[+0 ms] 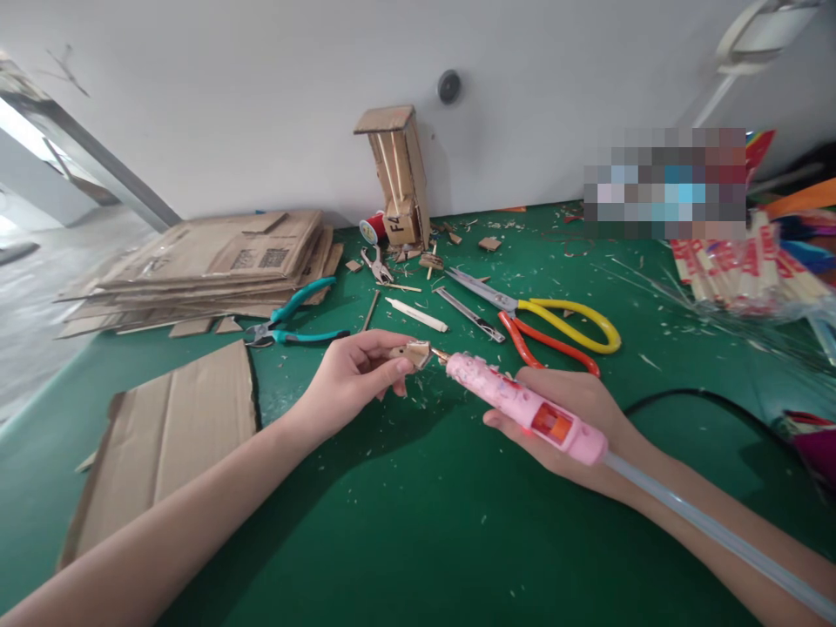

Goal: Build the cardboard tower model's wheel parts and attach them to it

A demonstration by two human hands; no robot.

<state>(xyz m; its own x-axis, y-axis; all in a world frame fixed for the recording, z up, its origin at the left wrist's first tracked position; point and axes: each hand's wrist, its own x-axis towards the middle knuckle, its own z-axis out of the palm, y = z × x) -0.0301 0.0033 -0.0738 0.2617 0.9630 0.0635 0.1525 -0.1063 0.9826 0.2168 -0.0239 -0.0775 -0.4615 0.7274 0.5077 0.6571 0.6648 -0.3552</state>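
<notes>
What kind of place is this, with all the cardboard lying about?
Probably a craft or model-making bench. The green table carries a stack of flattened cardboard, scissors and scraps, and the right hand points a pink glue gun at a small cardboard piece in the left hand.

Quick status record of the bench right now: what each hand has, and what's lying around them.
left hand: pinches a small cardboard piece
right hand: grips a pink glue gun, nozzle at the cardboard piece
glue stick: sticks out of the gun's rear
behind the hands: yellow and orange scissors, teal pliers, white pen-like tool
left side: cardboard sheet, cardboard stack
surface: green table, scattered with scraps
</notes>
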